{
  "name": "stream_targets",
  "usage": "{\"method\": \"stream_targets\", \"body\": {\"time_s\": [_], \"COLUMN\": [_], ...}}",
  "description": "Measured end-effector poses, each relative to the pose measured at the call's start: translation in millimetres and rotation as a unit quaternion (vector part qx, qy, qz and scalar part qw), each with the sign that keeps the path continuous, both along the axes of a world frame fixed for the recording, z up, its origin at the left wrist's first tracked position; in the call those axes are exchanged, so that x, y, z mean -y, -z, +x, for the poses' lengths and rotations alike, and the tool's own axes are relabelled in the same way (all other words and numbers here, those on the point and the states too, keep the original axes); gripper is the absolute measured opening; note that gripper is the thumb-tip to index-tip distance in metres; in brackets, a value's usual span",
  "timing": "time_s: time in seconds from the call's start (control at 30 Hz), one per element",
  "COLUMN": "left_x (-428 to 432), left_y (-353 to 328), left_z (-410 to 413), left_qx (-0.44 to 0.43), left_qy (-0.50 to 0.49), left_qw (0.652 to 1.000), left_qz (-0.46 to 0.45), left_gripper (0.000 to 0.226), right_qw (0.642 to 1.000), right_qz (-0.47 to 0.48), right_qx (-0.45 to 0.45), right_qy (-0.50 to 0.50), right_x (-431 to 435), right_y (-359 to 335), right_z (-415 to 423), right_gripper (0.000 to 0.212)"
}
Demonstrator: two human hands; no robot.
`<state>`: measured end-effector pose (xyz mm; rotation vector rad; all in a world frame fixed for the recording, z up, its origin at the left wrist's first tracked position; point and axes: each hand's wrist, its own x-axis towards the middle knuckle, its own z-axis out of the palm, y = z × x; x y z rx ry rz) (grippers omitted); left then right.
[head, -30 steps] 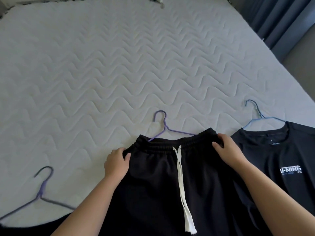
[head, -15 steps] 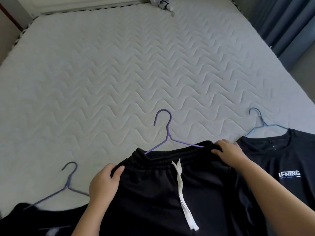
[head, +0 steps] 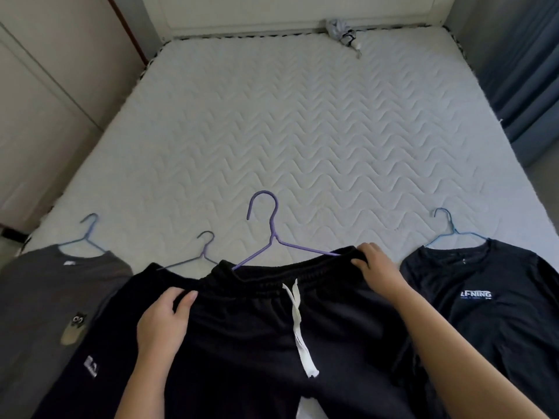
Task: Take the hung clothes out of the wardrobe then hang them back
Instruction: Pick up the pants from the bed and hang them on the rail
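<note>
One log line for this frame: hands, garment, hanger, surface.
left hand: grips waistband | right hand: grips waistband | black shorts: on purple hanger | mattress: three other hung garments

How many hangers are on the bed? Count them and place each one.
4. A blue hanger in the grey shirt at far left, a dark hanger beside it, the purple hanger in the black shorts, another blue hanger at right. More could lie hidden under the clothes.

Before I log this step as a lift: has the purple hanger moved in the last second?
Yes. The purple hanger now reaches farther up the bed than the blue hanger on the right; before, its hook lay nearer than that one's.
</note>
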<state>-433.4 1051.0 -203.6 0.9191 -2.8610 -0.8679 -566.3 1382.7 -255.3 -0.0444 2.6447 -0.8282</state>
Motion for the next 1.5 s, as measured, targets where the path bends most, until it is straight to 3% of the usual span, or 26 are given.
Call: {"method": "stream_targets", "body": {"time_s": [0.43, 0.73, 1.03, 1.13, 1.3, 1.5], "left_x": [53, 93, 139, 150, 172, 221], "left_y": [-125, -138, -128, -124, -125, -144], "left_z": [141, 318, 565, 654, 775, 852], "left_qx": [-0.138, -0.163, -0.194, -0.179, -0.139, -0.153], "left_qy": [-0.088, -0.242, -0.417, -0.462, -0.561, -0.598], "left_qw": [0.985, 0.956, 0.888, 0.869, 0.816, 0.774], "left_qz": [-0.048, -0.02, 0.004, -0.002, -0.023, -0.14], "left_gripper": [0.025, 0.03, 0.041, 0.022, 0.025, 0.024], "right_qw": [0.98, 0.958, 0.911, 0.887, 0.843, 0.8], "right_qz": [-0.076, -0.135, -0.136, -0.143, -0.161, -0.186], "right_qx": [-0.158, -0.196, -0.215, -0.21, -0.18, -0.118], "right_qy": [-0.089, -0.158, -0.325, -0.386, -0.48, -0.557], "right_x": [78, 161, 297, 356, 448, 555], "right_y": [-145, -190, -211, -210, -204, -203], "right_z": [79, 208, 391, 459, 559, 629], "right_gripper": [0.024, 0.017, 0.014, 0.018, 0.022, 0.012]}}
